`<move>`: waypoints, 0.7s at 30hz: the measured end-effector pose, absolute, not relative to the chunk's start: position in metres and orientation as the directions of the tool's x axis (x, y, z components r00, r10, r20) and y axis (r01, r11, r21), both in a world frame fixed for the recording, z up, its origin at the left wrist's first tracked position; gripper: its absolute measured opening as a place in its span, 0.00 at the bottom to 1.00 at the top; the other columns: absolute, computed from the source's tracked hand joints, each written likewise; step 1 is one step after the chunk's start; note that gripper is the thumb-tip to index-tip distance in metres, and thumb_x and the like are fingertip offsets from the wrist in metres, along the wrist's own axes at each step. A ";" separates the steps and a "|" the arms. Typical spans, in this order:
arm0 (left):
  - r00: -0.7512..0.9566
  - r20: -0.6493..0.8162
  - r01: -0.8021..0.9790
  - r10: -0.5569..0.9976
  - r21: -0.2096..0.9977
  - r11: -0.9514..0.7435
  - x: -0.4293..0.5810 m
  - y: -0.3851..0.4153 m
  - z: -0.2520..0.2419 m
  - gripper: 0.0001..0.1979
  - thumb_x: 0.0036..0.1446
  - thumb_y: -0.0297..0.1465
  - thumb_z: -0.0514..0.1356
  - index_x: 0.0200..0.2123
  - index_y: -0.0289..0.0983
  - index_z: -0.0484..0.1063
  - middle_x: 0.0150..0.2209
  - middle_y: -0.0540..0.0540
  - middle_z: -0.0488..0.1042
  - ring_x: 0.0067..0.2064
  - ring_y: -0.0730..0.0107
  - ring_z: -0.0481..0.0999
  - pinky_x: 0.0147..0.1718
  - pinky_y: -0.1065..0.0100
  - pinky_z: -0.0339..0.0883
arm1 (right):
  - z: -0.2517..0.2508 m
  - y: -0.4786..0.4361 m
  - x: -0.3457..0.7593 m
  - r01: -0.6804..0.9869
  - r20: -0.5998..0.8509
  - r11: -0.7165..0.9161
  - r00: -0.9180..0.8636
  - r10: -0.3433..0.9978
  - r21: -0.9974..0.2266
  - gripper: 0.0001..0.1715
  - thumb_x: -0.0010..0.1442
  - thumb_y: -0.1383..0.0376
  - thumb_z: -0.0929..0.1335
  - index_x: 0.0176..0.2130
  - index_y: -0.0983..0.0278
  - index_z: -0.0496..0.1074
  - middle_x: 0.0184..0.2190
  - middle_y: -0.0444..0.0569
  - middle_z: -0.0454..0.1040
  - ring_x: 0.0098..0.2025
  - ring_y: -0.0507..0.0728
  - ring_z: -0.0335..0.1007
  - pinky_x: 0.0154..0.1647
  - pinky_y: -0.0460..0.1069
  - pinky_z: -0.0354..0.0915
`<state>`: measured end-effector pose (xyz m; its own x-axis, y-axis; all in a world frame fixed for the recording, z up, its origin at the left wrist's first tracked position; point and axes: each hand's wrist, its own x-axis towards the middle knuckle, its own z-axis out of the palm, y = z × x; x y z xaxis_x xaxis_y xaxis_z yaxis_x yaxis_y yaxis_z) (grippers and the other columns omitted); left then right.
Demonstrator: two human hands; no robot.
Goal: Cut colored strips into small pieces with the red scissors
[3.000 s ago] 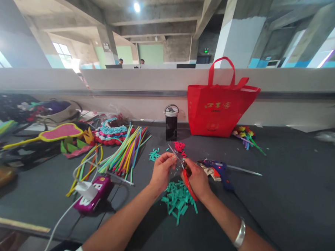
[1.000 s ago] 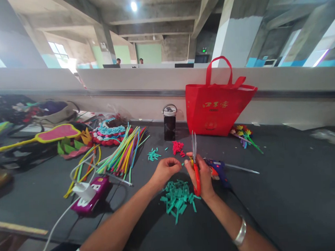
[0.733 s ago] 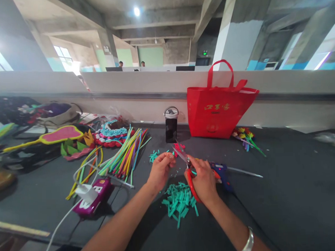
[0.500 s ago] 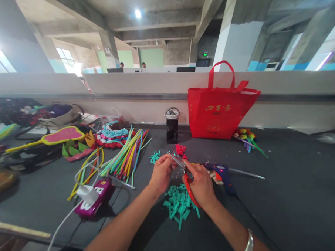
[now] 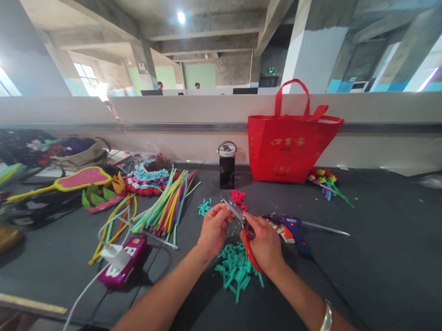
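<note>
My right hand (image 5: 265,242) is closed around the red handles of a pair of scissors (image 5: 249,249). Their metal blades point up and left, reaching my left fingertips. My left hand (image 5: 216,226) is closed in a pinch at the blades; whatever sits between its fingers is too small and covered to name. Below both hands lies a loose heap of cut teal strips (image 5: 237,269). Just beyond the fingertips is a small pile of red pieces (image 5: 238,197), and left of it a few short teal pieces (image 5: 204,206).
A glue gun (image 5: 293,230) with its stick lies right of my hand. A bundle of colourful pipe cleaners (image 5: 167,202) and a purple power strip (image 5: 124,262) are at left. Behind stand a phone (image 5: 227,172) against a white-lidded container and a red bag (image 5: 289,148).
The scissor blades look slightly more apart at the left fingertips. Both hands stay in nearly the same place. A distant person's head has shifted right.
</note>
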<state>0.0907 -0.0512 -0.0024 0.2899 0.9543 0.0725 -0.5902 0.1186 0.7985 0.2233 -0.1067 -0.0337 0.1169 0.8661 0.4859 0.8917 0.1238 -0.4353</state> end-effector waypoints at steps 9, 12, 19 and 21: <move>0.291 0.067 -0.580 0.954 0.805 0.121 0.091 -0.050 -0.006 0.06 0.47 0.31 0.66 0.27 0.34 0.74 0.24 0.50 0.70 0.26 0.78 0.66 0.31 0.73 0.61 | -0.042 -0.105 0.223 0.886 0.490 0.127 0.123 0.863 -0.446 0.24 0.55 0.69 0.65 0.52 0.61 0.70 0.34 0.48 0.75 0.36 0.56 0.72 0.37 0.48 0.64; 0.286 0.071 -0.576 0.956 0.810 0.113 0.091 -0.051 -0.005 0.06 0.47 0.30 0.66 0.26 0.34 0.74 0.24 0.50 0.70 0.26 0.78 0.66 0.31 0.74 0.61 | -0.043 -0.104 0.223 0.859 0.486 0.157 0.118 0.866 -0.488 0.24 0.55 0.70 0.63 0.51 0.62 0.70 0.36 0.48 0.76 0.38 0.56 0.73 0.39 0.47 0.65; 0.272 0.068 -0.593 0.960 0.797 0.112 0.091 -0.050 -0.003 0.05 0.46 0.29 0.66 0.25 0.34 0.73 0.22 0.51 0.69 0.25 0.78 0.65 0.29 0.74 0.60 | -0.041 -0.102 0.221 0.745 0.450 0.213 0.130 0.883 -0.633 0.19 0.54 0.68 0.63 0.46 0.62 0.71 0.30 0.44 0.76 0.30 0.54 0.71 0.33 0.45 0.64; 0.266 0.062 -0.602 0.962 0.790 0.116 0.091 -0.048 -0.004 0.05 0.46 0.29 0.66 0.25 0.34 0.73 0.22 0.51 0.68 0.25 0.78 0.65 0.29 0.73 0.60 | -0.039 -0.102 0.221 0.718 0.438 0.216 0.136 0.889 -0.662 0.19 0.54 0.67 0.63 0.46 0.62 0.70 0.30 0.44 0.75 0.29 0.53 0.70 0.33 0.45 0.64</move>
